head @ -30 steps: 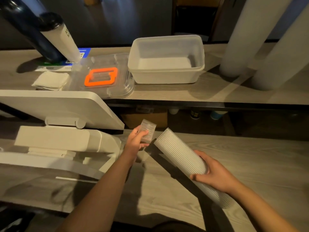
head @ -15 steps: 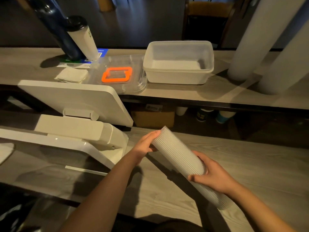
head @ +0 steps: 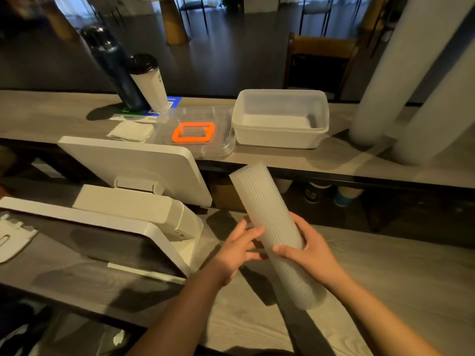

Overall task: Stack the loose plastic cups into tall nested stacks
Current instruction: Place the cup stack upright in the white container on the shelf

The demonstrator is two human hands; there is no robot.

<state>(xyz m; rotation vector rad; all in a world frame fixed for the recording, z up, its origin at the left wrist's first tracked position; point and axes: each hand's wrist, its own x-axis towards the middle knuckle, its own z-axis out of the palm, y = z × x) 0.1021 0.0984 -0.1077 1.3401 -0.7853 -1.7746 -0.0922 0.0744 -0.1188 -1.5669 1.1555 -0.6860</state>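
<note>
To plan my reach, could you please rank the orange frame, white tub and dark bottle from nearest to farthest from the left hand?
From the left hand:
1. Orange frame, straight ahead on the shelf.
2. White tub, ahead to the right.
3. Dark bottle, far back left.

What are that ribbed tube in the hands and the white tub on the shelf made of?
The ribbed stack of cups looks like thin, frosted, translucent plastic: light glows through its fine ridges. The tub seems to be thicker, milky, semi-matte plastic with a rolled rim. Both are judged by look only.
</note>
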